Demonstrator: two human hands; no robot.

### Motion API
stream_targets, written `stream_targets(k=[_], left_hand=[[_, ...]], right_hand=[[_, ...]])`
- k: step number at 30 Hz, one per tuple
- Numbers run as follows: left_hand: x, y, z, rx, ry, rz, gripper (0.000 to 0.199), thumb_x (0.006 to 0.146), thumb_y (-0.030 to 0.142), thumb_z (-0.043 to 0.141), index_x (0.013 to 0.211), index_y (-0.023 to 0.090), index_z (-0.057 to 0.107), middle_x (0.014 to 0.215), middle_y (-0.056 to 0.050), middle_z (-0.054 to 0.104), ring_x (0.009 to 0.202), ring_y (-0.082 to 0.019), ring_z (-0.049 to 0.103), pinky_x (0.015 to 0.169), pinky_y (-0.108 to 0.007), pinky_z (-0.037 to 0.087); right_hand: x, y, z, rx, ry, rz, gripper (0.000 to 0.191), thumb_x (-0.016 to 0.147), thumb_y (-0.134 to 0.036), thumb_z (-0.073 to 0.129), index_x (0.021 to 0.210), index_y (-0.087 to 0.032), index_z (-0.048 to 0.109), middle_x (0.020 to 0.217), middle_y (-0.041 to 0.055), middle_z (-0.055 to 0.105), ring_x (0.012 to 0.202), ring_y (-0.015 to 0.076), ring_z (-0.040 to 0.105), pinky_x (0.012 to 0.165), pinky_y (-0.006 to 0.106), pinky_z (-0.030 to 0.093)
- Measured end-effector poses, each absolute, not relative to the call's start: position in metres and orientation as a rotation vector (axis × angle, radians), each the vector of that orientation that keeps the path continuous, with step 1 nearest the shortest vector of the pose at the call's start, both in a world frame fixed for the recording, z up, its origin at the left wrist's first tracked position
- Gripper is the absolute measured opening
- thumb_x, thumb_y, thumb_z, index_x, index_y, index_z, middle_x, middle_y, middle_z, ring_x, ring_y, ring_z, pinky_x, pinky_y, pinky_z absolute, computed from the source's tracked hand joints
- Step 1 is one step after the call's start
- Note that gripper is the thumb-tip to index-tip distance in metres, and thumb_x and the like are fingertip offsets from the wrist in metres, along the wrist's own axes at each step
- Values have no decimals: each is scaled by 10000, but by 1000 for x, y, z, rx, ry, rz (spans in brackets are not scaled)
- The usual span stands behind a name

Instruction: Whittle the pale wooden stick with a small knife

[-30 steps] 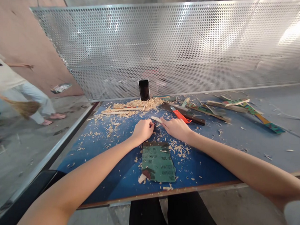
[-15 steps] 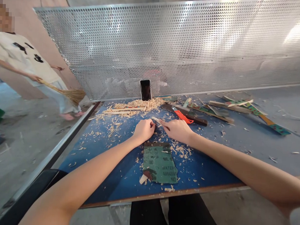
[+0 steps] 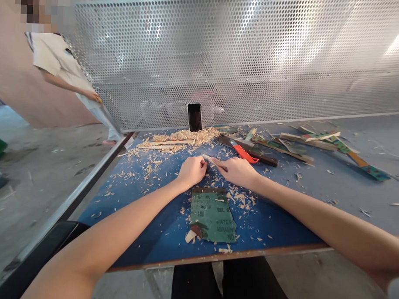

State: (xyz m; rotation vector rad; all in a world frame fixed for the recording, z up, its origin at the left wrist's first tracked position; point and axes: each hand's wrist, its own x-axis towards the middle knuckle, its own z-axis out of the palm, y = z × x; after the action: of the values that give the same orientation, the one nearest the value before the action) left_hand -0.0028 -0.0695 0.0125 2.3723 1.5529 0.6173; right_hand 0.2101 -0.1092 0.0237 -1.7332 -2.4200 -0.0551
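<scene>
A small pale wooden stick spans the gap between my two hands, above the blue tabletop. My left hand is closed in a fist around its near side, thumb on top. My right hand pinches the stick's other end with the fingers pressed together; the fingertips are partly hidden. In front of my body lies a torn sheet of green sandpaper, printed side up, with a wood chip at its lower left corner. Wood shavings are scattered around both hands.
Beyond my right hand lie an orange-handled cutter, a dark-handled knife and several painted wood strips. A phone leans on the perforated metal panel, behind heaped shavings. A person stands at the left.
The person at the left has moved right, partly behind the panel, and the broom no longer shows clearly. My hands stay nearly in place on the stick.
</scene>
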Motion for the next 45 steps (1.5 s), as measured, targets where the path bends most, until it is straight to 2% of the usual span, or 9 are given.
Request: stream_targets(k=[5, 21, 25, 29, 33, 36, 40, 45], left_hand=[[-2, -70, 12, 2370, 1540, 619, 249, 1017, 268, 615, 847, 198, 782, 787, -80, 781, 739, -233, 725, 698, -297, 483], [-3, -68, 10, 2395, 1567, 587, 241, 1028, 280, 614, 851, 207, 761, 814, -80, 784, 769, -243, 735, 726, -307, 498], [-1, -75, 12, 2437, 1628, 534, 197, 1044, 301, 592, 955, 209, 742, 927, -105, 794, 876, -263, 755, 757, -315, 526], [2, -86, 19, 2561, 1711, 406, 166, 1035, 271, 590, 1113, 161, 688, 1087, -177, 760, 961, -291, 754, 802, -348, 564], [1, -87, 26, 2637, 1692, 345, 159, 1067, 225, 548, 1116, 137, 670, 1106, -212, 732, 1079, -330, 738, 884, -380, 574], [-2, -83, 28, 2648, 1700, 363, 199, 1101, 201, 481, 1178, 106, 638, 1086, -227, 726, 1072, -341, 739, 888, -394, 567], [-7, -77, 27, 2683, 1582, 495, 159, 1100, 156, 461, 1181, 147, 598, 1078, -187, 714, 1043, -307, 717, 871, -381, 552], [-11, -70, 25, 2566, 1401, 894, 114, 1067, 126, 511, 1013, 206, 571, 1116, -110, 666, 899, -206, 656, 842, -333, 539]], right_hand=[[209, -109, 23, -1786, -2400, -85, 518, 1118, -398, 396, 1562, -369, 661, 1006, 87, 852, 869, 257, 780, 739, 322, 485], [213, -104, 23, -1808, -2426, -109, 525, 1122, -398, 412, 1608, -370, 610, 1051, 90, 850, 911, 260, 784, 777, 319, 503], [216, -101, 24, -1831, -2411, -117, 538, 1123, -388, 399, 1624, -363, 591, 1037, 97, 840, 894, 258, 775, 762, 318, 484], [215, -102, 26, -1817, -2403, -97, 538, 1115, -382, 407, 1614, -354, 607, 991, 87, 835, 861, 249, 766, 738, 308, 467], [217, -102, 28, -1788, -2225, -138, 547, 1106, -392, 418, 1616, -340, 608, 958, 69, 841, 811, 238, 749, 730, 305, 473], [222, -100, 30, -1731, -2052, -189, 583, 1108, -409, 392, 1646, -275, 576, 917, 79, 834, 783, 238, 739, 733, 308, 481], [229, -97, 30, -1641, -1879, -168, 630, 1107, -427, 369, 1661, -186, 549, 889, 89, 824, 745, 225, 720, 726, 304, 490], [232, -96, 28, -1566, -1772, -169, 652, 1104, -437, 364, 1661, -147, 540, 865, 85, 809, 723, 208, 682, 741, 309, 507]])
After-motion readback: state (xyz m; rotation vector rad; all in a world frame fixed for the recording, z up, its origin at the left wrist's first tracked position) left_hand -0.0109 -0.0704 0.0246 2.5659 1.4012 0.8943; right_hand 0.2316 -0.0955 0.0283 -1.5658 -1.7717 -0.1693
